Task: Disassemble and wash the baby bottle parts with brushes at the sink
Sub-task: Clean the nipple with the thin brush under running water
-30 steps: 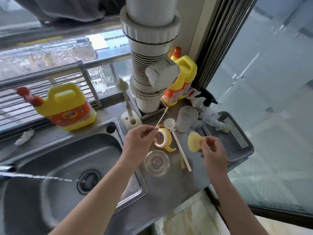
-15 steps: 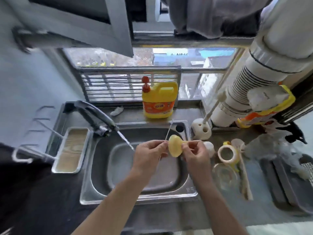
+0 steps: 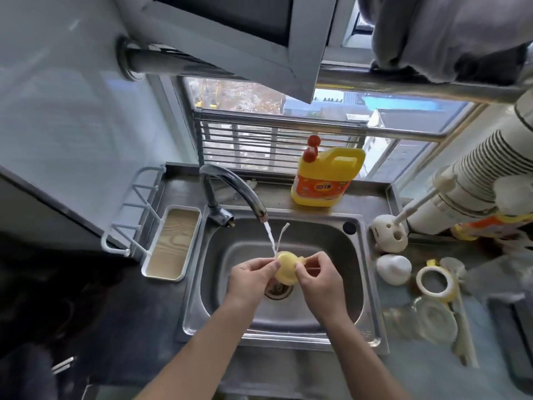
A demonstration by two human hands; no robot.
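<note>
yellow bottle part (image 3: 284, 268) is over the sink (image 3: 340, 241) basin, just above the drain (image 3: 278, 290), held between both hands; right hand (image 3: 318, 277) pinches its right edge, thumb and forefinger curled onto it, other fingers tucked; left hand (image 3: 251, 274) is closed at its left edge, thumb tip against the part, pinching the stem of a thin brush (image 3: 281, 236); the brush stem runs up and slightly right from the hand, bristle end in the air; can't tell whether the lower end is inside the part; water stream (image 3: 269, 235) falls from the faucet (image 3: 230, 183) spout and lands right at the part's upper left edge, beside the brush stem.

around the sink: yellow detergent jug (image 3: 326, 180) with red pump, upright on the back ledge behind the basin; wood-lined tray (image 3: 173, 241) just left of the basin, white wire rack (image 3: 129, 215) beside that.

right counter (image 3: 403, 370): white brush holder (image 3: 388, 233) at the basin's back right corner, a long-handled brush (image 3: 418, 203) standing in it, tilted right; white dome-shaped piece (image 3: 393, 268) in front of the holder; yellow-and-white collar ring (image 3: 437, 284) to the right of that; clear cap (image 3: 432, 319) nearer the counter's front; a long pale brush handle (image 3: 464, 327) lying along the right side of ring and cap; white ribbed pipe (image 3: 476, 174) at the far right, a second yellow jug (image 3: 490, 223) partly hidden behind it.
</note>
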